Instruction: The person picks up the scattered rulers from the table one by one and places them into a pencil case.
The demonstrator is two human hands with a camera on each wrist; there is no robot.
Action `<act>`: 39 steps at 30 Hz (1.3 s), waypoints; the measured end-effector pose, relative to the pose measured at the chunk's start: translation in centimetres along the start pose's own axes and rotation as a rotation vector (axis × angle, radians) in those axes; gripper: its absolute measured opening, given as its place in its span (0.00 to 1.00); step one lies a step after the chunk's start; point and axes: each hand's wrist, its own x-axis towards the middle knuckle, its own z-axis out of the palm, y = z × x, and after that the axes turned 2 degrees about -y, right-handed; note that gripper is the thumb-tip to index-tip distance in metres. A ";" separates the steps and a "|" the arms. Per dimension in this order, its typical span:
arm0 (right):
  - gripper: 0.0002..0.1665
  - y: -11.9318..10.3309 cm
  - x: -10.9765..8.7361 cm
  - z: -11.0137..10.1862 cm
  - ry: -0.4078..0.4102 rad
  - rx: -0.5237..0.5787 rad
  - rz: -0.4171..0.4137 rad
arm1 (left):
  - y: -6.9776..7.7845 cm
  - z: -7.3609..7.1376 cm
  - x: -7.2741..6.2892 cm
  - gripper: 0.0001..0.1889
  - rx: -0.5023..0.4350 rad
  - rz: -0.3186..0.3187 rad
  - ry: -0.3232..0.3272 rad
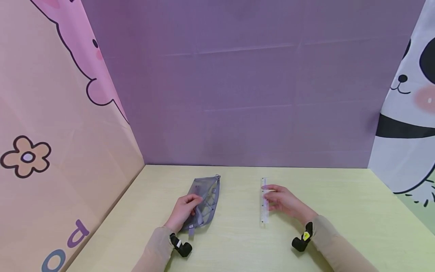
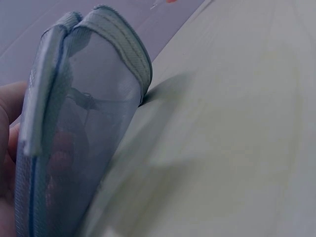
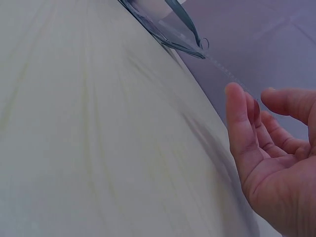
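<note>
Left of centre in the head view, a grey-blue see-through mesh pouch [image 1: 208, 185] with a zip edge is held up off the table. My left hand [image 1: 185, 209] grips its near left side, thumb over the mesh. The left wrist view shows the pouch [image 2: 106, 74] close up, its trimmed edges bowed apart at one end, with fingers [image 2: 9, 106] behind it. My right hand [image 1: 287, 200] pinches a clear plastic ruler [image 1: 264, 216] between thumb and fingers. The ruler [image 3: 231, 75] appears nearly edge-on in the right wrist view, pointing towards the pouch.
Both hands work above a pale yellow table [image 1: 234, 245]. A purple cloth wall [image 1: 244, 94] rises at its back edge. Printed cloth panels flank it, with a flower [image 1: 28, 156] on the left and a panda [image 1: 404, 155] on the right.
</note>
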 end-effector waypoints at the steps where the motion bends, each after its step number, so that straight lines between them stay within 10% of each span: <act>1: 0.26 0.1 0.1 0.1 -0.002 0.005 0.003 | 0.0 0.0 0.0 0.10 0.000 0.000 -0.001; 39: 0.25 0.2 3.8 5.0 -0.068 0.040 0.033 | 0.4 0.0 -0.3 0.10 0.014 0.000 -0.003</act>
